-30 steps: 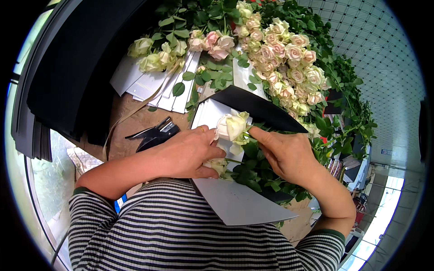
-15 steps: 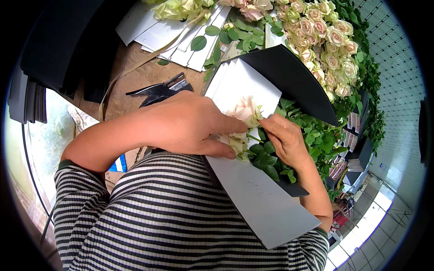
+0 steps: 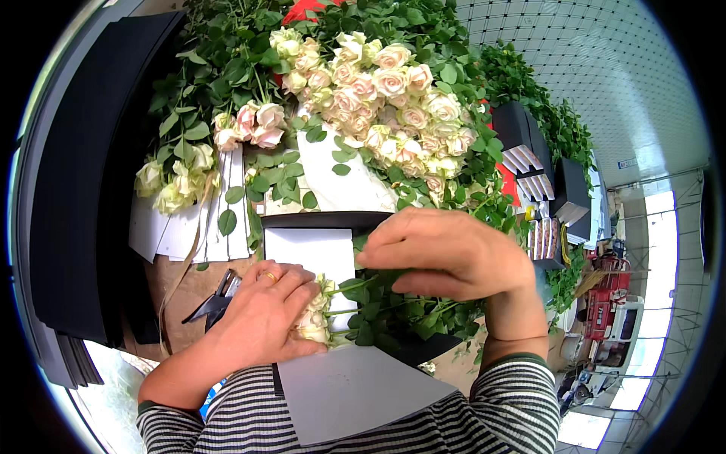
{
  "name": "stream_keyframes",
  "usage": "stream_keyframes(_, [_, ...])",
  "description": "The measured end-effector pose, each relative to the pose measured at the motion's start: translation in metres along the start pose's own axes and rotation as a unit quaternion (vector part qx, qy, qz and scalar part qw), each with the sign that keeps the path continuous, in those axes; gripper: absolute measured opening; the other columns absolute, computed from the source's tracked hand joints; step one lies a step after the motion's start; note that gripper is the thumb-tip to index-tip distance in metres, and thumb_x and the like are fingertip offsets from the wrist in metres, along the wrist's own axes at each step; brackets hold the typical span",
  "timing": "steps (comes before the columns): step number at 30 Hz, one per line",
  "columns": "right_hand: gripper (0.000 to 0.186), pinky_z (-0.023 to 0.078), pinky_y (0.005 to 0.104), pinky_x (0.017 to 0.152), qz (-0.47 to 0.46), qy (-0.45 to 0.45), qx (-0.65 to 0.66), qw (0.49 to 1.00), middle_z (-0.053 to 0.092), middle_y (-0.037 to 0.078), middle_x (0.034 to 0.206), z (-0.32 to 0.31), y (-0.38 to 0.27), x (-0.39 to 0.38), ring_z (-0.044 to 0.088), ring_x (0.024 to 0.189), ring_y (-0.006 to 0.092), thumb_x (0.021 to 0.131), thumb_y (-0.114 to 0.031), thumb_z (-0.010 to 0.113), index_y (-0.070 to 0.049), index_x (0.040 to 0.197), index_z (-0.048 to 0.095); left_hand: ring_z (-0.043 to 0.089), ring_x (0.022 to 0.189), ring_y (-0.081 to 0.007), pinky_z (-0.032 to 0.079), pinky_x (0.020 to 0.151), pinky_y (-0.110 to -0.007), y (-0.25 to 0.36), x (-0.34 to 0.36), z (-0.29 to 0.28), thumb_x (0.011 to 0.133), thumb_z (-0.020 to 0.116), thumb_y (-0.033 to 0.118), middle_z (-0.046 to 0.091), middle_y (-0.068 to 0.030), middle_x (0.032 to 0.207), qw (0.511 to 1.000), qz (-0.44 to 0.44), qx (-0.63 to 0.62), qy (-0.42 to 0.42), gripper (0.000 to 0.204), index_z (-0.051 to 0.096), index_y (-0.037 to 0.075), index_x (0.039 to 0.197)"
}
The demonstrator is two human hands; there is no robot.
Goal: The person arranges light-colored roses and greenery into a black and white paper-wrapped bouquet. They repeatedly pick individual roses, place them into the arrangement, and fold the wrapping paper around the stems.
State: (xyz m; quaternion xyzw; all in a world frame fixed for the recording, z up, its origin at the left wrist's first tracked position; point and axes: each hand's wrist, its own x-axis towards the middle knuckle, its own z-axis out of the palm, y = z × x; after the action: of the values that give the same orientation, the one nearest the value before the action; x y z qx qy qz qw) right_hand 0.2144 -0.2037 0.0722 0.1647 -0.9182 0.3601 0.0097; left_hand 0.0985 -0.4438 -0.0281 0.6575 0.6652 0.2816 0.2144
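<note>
Head view shows small rose bunch [image 3: 314, 321] lying on white sheet [image 3: 318, 250], between a black board [image 3: 325, 219] on the far side and a grey flap [image 3: 355, 390] on the near side. Its blooms are pale cream with some green, partly covered, and dark green leaves [image 3: 378, 309] grow along thin stems [image 3: 344, 311]. The long axis goes roughly left to right: blooms point to the left, stems run to the right. Left hand [image 3: 265, 314] is half closed over the blooms, fingers and thumb at opposite sides; how firmly it presses, I cannot tell. Right hand [image 3: 454, 253] is loosely bent above the leaves, thumb apart from fingers, nothing seen in it; it hides part of the foliage. Around are tall black sheets [image 3: 83, 189] at left, a big heap of roses [image 3: 393, 98] beyond, and a smaller black tool [image 3: 215, 303] beside the left hand.
</note>
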Motion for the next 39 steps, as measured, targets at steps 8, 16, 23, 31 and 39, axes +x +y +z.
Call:
stream_keyframes(8, [0.075,0.046,0.0351,0.09,0.515,0.238,-0.323,0.758,0.067,0.02,0.105,-0.118,0.246,-0.113,0.066,0.093,0.0248,0.087,-0.057,0.058,-0.001,0.135,0.048,0.052,0.109,-0.0333,0.039,0.096,-0.047,0.006,0.001,0.003,0.067,0.076,0.052,0.056,-0.013,0.118,1.0,0.015,0.013,-0.02,0.074,0.059,0.0,0.117])
stream_keyframes(16, [0.029,0.042,0.0227,0.059,0.313,0.357,-0.158,0.866,0.061,-0.002,0.079,-0.136,0.079,-0.099,0.051,0.065,0.0069,0.091,-0.02,0.065,-0.004,0.114,0.064,0.052,0.109,-0.0325,0.044,0.093,-0.044,0.005,-0.003,0.004,0.07,0.076,0.049,0.056,-0.013,0.115,1.0,0.021,0.016,0.0,0.068,0.058,-0.001,0.113])
stream_keyframes(23, [0.018,0.05,0.0364,0.079,0.362,0.273,-0.41,0.792,0.066,0.017,0.093,-0.112,0.066,-0.16,0.063,0.086,0.0342,0.088,-0.013,0.062,-0.002,0.102,0.066,0.05,0.109,-0.0335,0.043,0.094,-0.044,0.006,-0.003,0.004,0.068,0.077,0.048,0.055,-0.0154,0.116,0.999,0.031,0.017,-0.018,0.072,0.058,-0.002,0.117])
stream_keyframes(31, [0.015,0.044,0.0247,0.072,0.235,0.384,-0.271,0.851,0.06,0.006,0.095,-0.073,-0.006,-0.158,0.055,0.081,0.0135,0.09,-0.006,0.062,0.002,0.102,0.063,0.05,0.104,-0.0332,0.044,0.09,-0.044,0.004,-0.008,0.006,0.067,0.078,0.048,0.055,-0.0141,0.113,1.0,0.009,0.022,0.008,0.071,0.059,0.0,0.117])
stream_keyframes(39, [0.014,0.045,0.0286,0.07,0.35,0.349,-0.445,0.747,0.056,0.012,0.086,-0.071,0.005,-0.177,0.056,0.076,0.0245,0.088,-0.005,0.063,0.0,0.1,0.062,0.048,0.1,-0.0329,0.044,0.088,-0.043,0.006,-0.005,0.005,0.065,0.08,0.047,0.053,-0.0148,0.11,0.999,0.019,0.027,0.017,0.071,0.062,0.002,0.117])
